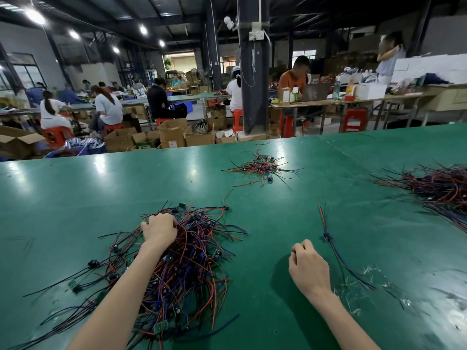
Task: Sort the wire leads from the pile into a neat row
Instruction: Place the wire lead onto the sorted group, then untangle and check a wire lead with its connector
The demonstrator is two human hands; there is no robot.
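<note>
Atop the wire pile [192, 261], the left hand [160, 229] clutches leads [185, 234]; right hand [307, 265] fingers curl closed, empty.

place: factory assembly hall | long green bench [75, 188], more in rows behind | workers [108, 107] seated on red stools [56, 136] | cardboard boxes [174, 133] on floor | heaps of wire leads [182, 261] | steel roof with ceiling lights [35, 16]

A large tangled pile of thin red, black and blue wire leads [192, 261], dotted with small dark components, sprawls at near left. Well apart to its right, a single red-and-blue wire lead [328, 237] lies almost straight, pointing away. A smaller loose heap of leads [262, 168] sits farther back.
</note>
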